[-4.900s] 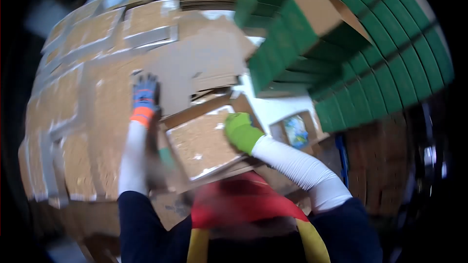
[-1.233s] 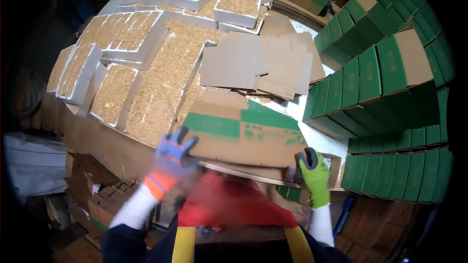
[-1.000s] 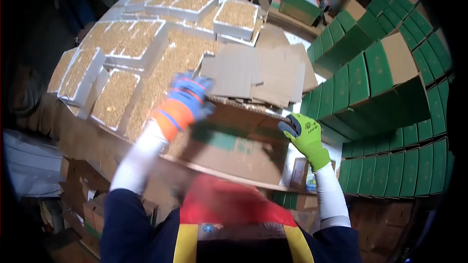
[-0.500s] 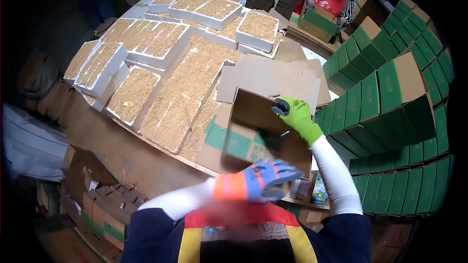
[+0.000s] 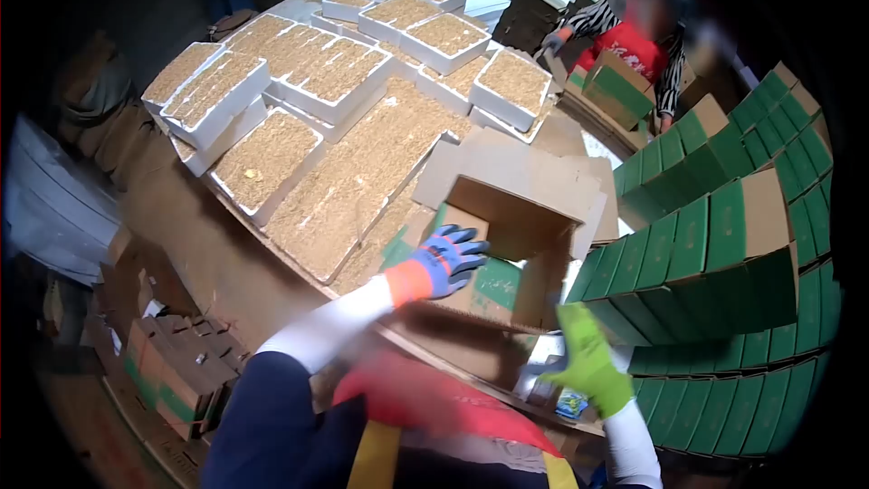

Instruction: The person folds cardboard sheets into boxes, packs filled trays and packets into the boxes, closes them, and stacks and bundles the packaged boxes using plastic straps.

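Note:
An open cardboard box [image 5: 543, 226] with green bands stands at the table's front edge, its inside facing up. My left hand [image 5: 444, 261], in a blue and orange glove, lies over the box's left side with its fingers spread. In a green glove, my right hand [image 5: 584, 358] is just right of the box's near corner, fingers apart, above a small open carton [image 5: 543, 389]. A blue and green packet [image 5: 571, 403] lies in that carton, below the right hand. Neither hand shows anything in its grasp.
White trays [image 5: 511, 91] filled with tan granular material cover the table's left and back. Flat cardboard sheets [image 5: 516, 158] lie behind the box. Green boxes [image 5: 670, 244] are stacked on the right. Across the table a person [image 5: 625, 50] handles a green box.
The box has turned and opened upward. My left hand has moved from the box's near side to its left side, and my right hand has let go and come down to the small carton.

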`<move>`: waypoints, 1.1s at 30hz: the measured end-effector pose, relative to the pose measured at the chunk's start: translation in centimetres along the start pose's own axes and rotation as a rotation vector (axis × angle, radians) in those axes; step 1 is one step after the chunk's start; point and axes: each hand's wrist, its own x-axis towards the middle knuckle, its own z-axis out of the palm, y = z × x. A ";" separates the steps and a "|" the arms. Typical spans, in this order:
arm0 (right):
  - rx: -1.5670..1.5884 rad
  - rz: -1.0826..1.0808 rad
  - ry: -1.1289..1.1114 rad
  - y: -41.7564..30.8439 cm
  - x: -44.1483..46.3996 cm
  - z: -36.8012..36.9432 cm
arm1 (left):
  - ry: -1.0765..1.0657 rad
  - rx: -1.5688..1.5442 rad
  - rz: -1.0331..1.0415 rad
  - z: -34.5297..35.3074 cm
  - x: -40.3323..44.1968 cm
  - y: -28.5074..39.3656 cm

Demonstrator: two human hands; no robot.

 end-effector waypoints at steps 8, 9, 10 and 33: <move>0.504 0.342 -0.442 6.8 10.2 6.7 | -0.141 -0.463 -0.409 -2.0 2.7 0.8; 0.525 0.120 -0.080 6.8 10.6 5.9 | -0.232 0.186 -0.294 -1.4 3.0 1.7; 0.280 -0.131 0.274 10.7 11.8 6.1 | -0.043 0.117 -0.152 1.4 1.9 0.6; 0.922 0.651 0.281 4.9 -10.8 17.5 | 0.141 -0.795 -0.526 -1.3 -3.8 4.1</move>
